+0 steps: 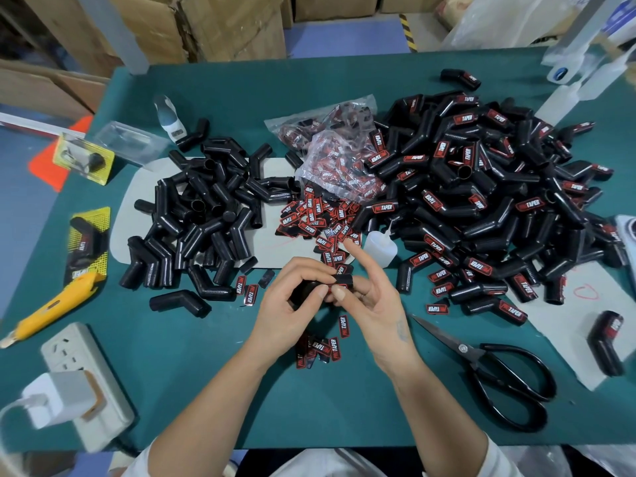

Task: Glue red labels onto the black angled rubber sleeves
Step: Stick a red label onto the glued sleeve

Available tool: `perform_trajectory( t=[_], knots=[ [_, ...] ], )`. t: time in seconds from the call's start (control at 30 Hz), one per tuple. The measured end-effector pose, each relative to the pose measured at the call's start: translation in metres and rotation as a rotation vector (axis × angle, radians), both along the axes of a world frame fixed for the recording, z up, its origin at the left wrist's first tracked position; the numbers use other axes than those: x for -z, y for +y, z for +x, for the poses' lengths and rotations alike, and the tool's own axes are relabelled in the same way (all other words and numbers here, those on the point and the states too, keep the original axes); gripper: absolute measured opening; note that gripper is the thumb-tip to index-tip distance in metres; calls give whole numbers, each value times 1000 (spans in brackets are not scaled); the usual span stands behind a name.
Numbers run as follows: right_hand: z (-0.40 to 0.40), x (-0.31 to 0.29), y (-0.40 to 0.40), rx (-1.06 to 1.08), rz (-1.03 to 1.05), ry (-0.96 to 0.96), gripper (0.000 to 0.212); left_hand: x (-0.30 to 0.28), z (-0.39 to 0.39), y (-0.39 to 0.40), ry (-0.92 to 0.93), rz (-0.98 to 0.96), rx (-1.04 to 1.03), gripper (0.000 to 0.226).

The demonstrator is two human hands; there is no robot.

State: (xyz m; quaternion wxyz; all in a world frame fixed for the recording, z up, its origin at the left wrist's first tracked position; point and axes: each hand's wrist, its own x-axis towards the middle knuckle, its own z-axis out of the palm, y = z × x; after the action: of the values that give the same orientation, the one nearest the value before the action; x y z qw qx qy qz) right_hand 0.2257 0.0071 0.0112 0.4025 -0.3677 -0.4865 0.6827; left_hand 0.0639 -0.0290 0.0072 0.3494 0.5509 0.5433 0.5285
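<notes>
Head view of a green work table [241, 407]. At centre near, the left hand [292, 304] curls its fingers and thumb round a black angled rubber sleeve [306, 290] held above the table; the right hand [371, 297] pinches the sleeve's right end between thumb and middle finger, its index finger raised and straight. Whether a label lies under the thumbs cannot be told. Left of centre lies a pile of unlabelled sleeves [206, 215] on a grey sheet [275, 242]; at far right, a larger pile of labelled sleeves [481, 201]. Between the two piles are loose red labels [320, 222] spilling from clear plastic bags [330, 149], with a few more labels [323, 349] on the table just near of the hands. A small white glue bottle [380, 247] stands just beside the loose labels. Black scissors [499, 373] lie at near right; a yellow utility knife [51, 304] and a white power strip [82, 373] at near left.
</notes>
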Motion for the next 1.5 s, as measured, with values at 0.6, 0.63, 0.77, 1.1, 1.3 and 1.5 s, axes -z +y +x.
perform_trajectory(
  t=[0.6,0.63,0.77,1.1,1.3,1.5],
  knots=[
    [12,-3,5,-108,99,-93,52,-1,-11,1,122,72,-1,14],
    [12,-3,5,-103,109,-96,52,-1,-11,1,135,85,-15,14],
    [10,2,2,-22,215,-198,52,-4,-10,3,-93,-81,-92,14],
    [6,2,-3,7,199,-260,57,-1,-6,0,-12,-96,-80,13],
    [3,1,-6,-22,232,-262,57,3,-4,0,-43,-118,-70,15],
    [4,0,-4,-14,172,-218,54,-2,-6,1,-112,-204,-10,20]
  ],
)
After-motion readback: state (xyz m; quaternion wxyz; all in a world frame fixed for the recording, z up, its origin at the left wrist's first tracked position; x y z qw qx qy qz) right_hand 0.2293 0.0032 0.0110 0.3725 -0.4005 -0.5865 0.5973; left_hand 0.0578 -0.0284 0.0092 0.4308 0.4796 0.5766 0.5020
